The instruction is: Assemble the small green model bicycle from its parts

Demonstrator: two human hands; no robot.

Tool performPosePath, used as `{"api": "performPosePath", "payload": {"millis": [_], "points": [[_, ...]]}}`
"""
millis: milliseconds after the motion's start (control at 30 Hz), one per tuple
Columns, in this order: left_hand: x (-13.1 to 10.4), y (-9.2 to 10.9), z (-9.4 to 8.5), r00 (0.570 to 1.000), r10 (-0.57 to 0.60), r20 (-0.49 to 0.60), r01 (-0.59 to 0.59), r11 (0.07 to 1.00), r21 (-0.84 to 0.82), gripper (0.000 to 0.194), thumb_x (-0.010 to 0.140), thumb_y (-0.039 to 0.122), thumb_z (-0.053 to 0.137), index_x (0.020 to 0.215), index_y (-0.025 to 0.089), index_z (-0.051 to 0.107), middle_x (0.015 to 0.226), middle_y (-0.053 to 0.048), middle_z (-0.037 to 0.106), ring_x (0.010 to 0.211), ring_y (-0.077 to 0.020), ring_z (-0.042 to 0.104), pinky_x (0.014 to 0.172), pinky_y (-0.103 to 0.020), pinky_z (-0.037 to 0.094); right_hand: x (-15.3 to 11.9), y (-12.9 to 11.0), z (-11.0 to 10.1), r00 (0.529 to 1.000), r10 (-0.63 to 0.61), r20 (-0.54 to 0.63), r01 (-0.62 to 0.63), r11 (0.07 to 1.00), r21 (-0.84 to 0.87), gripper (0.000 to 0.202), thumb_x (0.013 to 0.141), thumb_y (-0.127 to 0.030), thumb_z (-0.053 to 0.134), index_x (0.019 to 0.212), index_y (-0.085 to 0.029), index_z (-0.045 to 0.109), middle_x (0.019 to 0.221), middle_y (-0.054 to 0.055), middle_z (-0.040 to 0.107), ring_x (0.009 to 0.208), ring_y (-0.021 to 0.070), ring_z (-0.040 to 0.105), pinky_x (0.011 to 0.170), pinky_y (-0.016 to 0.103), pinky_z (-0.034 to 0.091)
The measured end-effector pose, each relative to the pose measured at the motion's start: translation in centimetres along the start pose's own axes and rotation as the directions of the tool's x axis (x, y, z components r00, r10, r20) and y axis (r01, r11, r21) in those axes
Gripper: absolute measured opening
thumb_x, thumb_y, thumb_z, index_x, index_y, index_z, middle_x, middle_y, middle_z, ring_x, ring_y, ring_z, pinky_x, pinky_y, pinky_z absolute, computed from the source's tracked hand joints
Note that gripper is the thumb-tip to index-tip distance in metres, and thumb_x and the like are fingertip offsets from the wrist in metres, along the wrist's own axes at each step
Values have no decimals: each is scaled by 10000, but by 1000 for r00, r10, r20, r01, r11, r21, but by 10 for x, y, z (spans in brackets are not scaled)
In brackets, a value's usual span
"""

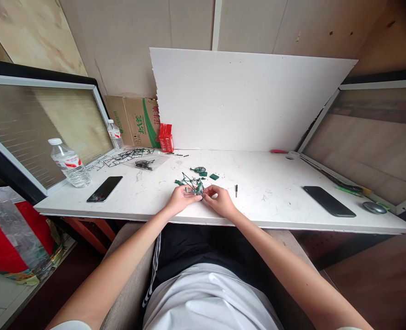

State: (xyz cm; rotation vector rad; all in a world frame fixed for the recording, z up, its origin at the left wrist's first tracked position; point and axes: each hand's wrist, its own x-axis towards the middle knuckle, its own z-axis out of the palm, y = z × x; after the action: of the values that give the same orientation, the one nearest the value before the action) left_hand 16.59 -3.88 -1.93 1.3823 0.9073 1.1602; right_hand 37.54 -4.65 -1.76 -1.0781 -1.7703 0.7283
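Observation:
A small green and silver model bicycle (198, 187), partly assembled, is held low over the front part of the white table. My left hand (182, 200) grips its left and near side, thumb across the front. From the right, my right hand (219, 200) pinches at the near right side of the model; any small part between those fingertips is too small to make out. Just beyond the hands lie a green spoked wheel (198, 170) and flat dark green pieces (214, 177). To the right of my right hand is a short dark screwdriver-like tool (236, 190).
On the white table (258, 206), a phone (104, 189) and water bottle (71, 165) stand left; another phone (329, 201) and a mouse (374, 207) lie right. Behind are black part frames (127, 157), a plastic bag (154, 161), a red box (166, 138) and a carton (137, 121).

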Motion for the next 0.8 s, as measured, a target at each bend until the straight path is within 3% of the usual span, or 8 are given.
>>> {"api": "performPosePath", "payload": {"millis": [167,333,400,500,567,800], "points": [[2,-1,0,1000,-5,16,5,1000,-7,592,602,406,1036,1047,140,750,1129,-148,821,1016,-267,794,1063,-483,592,1,-2,0,1000,-6,13,6,999,-53,157,922,-361,664,880,-215,705,869,45,770,794,207,686,752,329,522],[5,-6,-1,1000,1,16,-1,1000,-13,597,598,398,1040,1055,139,755,1143,-152,818,1023,-268,796,1071,-485,594,2,-2,1,999,50,-3,-50,986,-159,454,1031,-490,528,664,-228,584,639,15,642,634,184,553,634,323,412],[6,-7,0,1000,-7,3,7,1000,-23,594,600,401,1040,1052,143,755,1120,-147,821,1024,-271,795,1059,-487,602,4,1,2,996,86,-32,-89,990,-112,410,1024,-472,518,710,-226,612,673,22,667,665,196,592,662,328,441],[6,-7,2,998,-51,-26,48,995,-86,606,588,406,1048,1037,147,734,1065,-136,826,991,-272,795,990,-486,636,7,6,3,995,89,-41,-88,996,24,198,939,-388,607,926,-207,687,874,51,755,818,223,700,779,342,528],[6,-5,5,995,-90,-42,84,988,-127,624,578,408,1053,1031,154,707,1043,-131,827,978,-271,795,939,-475,653,9,8,3,997,71,-25,-69,995,72,195,886,-352,658,1005,-201,691,950,65,767,879,229,728,814,345,554],[7,-1,10,988,-132,-86,123,987,-104,631,564,394,1062,993,161,663,1040,-132,820,942,-268,796,857,-440,662,8,9,2,996,83,-31,-81,995,64,222,900,-412,706,959,-200,731,971,92,793,894,243,740,826,364,571]]}}
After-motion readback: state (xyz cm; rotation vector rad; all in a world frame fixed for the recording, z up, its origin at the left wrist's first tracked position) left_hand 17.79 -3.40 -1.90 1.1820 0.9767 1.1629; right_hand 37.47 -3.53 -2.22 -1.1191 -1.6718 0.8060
